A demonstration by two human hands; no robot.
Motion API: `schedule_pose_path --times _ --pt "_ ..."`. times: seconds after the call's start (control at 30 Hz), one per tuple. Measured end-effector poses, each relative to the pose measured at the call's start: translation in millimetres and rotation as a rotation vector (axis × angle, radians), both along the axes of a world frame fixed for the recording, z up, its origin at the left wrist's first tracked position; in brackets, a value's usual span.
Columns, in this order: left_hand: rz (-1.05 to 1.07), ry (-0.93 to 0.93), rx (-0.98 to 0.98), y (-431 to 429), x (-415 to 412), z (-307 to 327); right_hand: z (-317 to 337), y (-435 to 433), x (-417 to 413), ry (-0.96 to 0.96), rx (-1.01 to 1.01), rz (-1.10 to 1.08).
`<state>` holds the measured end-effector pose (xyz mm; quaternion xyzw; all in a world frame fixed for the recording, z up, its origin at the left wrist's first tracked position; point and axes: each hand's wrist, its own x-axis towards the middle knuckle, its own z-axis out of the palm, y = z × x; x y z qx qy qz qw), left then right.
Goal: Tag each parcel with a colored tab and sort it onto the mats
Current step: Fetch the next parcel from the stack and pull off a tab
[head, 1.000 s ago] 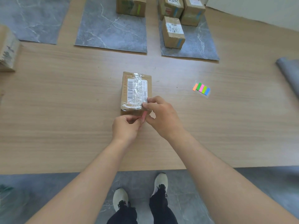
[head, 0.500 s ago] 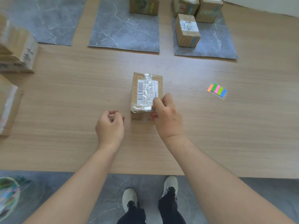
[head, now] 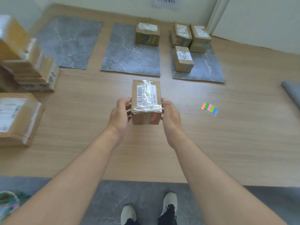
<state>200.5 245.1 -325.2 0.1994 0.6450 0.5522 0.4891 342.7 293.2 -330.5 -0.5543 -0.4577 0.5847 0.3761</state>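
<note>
Partway through, by the look of it, with plenty left. Gripping one parcel (head: pixel 146 101) between left hand (head: pixel 121 116) and right hand (head: pixel 170 116), fingers of each curled round a long side wall, thumbs near the top edges. Apparently raised a little off the table (head: pixel 81 119), though its underside is hidden. Tagged already: pink tab (head: pixel 153 117) stuck on the near end face, between the two palms and closer to the right fingers. Sorted already, well beyond the fingertips: a green-tabbed box (head: pixel 146 32) on the middle mat (head: pixel 129 62) and three blue-tabbed boxes (head: pixel 183 59) on the right mat (head: pixel 207 70). Likely bound next for the left mat (head: pixel 68 43), up and left of the left fingers, judging by green and blue having their places. Left after that: tagging and sorting the stack (head: pixel 30 73) far out past the left fingers. Tab strip (head: pixel 209 108) lying flat, well right of the right fingers. Long axis of the parcel running straight away from the wrists toward the mats; label face up, tabbed short end turned back toward the body.
</note>
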Motion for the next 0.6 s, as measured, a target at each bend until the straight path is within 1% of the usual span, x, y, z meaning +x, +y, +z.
schedule_pose_path --times 0.13,0.23,0.37,0.5,0.6 --pt "-0.008 0.044 0.063 -8 -8 57 51 0 -20 -0.008 0.088 -0.022" --pt "-0.003 0.078 0.102 -16 -16 101 92 -3 -33 0.037 0.142 -0.016" --pt "0.005 0.134 0.149 -18 -32 151 139 4 -44 0.097 0.158 0.016" --pt "0.029 0.193 0.157 -15 -49 181 163 12 -62 0.123 0.156 0.087" --pt "0.054 0.22 0.134 -7 -58 189 169 23 -71 0.132 0.164 0.154"
